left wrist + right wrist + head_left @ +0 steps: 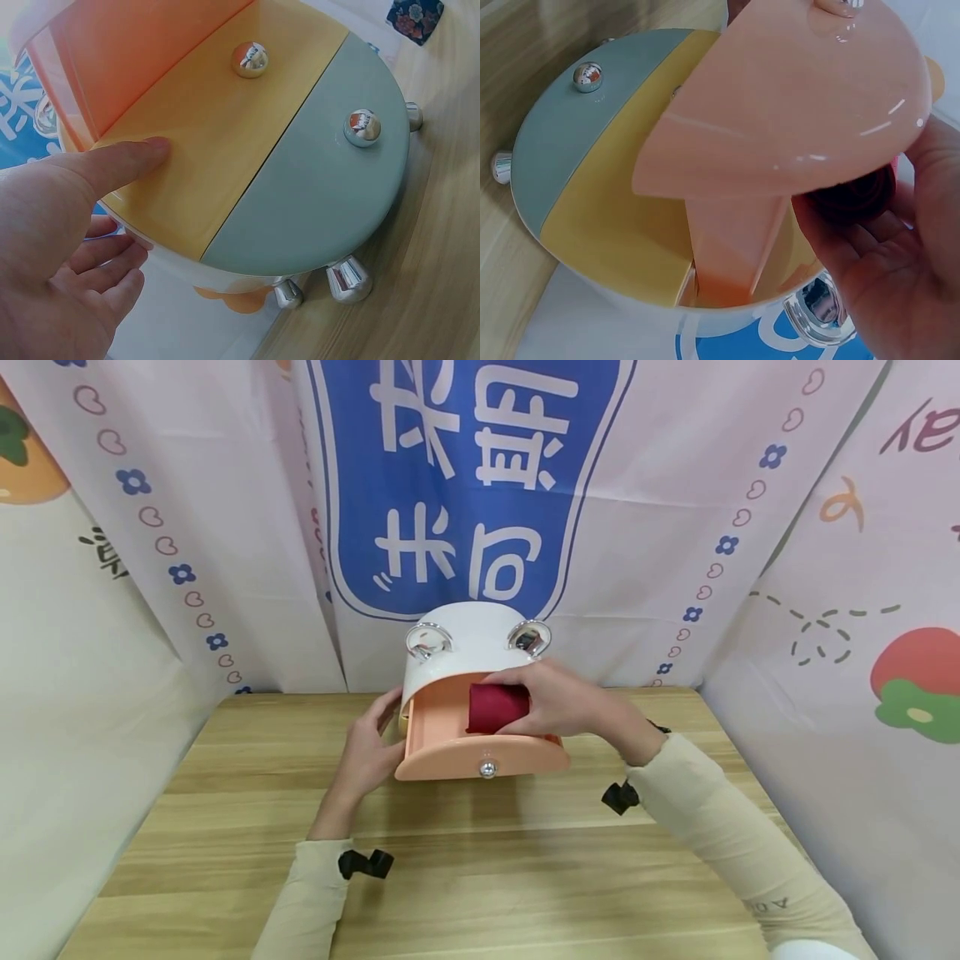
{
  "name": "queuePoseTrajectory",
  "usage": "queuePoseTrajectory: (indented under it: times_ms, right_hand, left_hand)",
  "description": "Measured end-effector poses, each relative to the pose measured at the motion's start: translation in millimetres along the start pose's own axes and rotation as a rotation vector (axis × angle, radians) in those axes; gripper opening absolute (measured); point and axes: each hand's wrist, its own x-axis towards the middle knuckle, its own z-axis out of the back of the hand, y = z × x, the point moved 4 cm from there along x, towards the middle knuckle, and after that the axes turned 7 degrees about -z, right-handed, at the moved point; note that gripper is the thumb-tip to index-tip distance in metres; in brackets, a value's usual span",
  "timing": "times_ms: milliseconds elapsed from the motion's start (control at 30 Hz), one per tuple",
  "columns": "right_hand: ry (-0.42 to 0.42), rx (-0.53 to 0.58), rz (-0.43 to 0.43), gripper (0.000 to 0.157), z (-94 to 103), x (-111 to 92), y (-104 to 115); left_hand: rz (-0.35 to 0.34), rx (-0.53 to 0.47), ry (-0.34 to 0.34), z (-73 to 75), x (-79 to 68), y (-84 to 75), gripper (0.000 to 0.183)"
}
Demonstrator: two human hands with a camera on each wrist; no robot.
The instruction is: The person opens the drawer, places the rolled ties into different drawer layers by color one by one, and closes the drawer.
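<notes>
A small rounded drawer cabinet [480, 647] with a white shell stands at the back of the table. Its top drawer [442, 760], salmon pink, is pulled out. My right hand [558, 700] grips a dark red cloth roll [497, 706] inside this drawer, thumb and fingers on either side of it. In the right wrist view, the drawer front hides part of the cloth roll [859, 196]. At the cabinet's left side, my left hand [371, 745] lays a straight thumb on the yellow drawer [217, 142]. Its other fingers lie loosely bent by the white side.
A grey-green drawer [315, 165] is below the yellow one; both are closed. Silver feet [349, 279] hold the cabinet off the wooden table [480, 868]. A printed curtain [637, 552] hangs close behind. A blue floral piece [415, 16] shows beyond the cabinet in the left wrist view.
</notes>
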Motion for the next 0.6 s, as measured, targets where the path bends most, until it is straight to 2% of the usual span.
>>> queuePoseTrajectory:
  times_ms: [300,600]
  right_hand:
    - [-0.006,0.001,0.04,0.065,-10.0,9.3,0.8]
    - [0.009,0.002,0.014,0.065,-15.7,15.1,3.2]
  left_hand:
    - [0.014,-0.01,0.007,0.2,0.1,0.8,0.081]
    - [0.021,-0.02,0.006,0.9,0.0,-0.2,0.082]
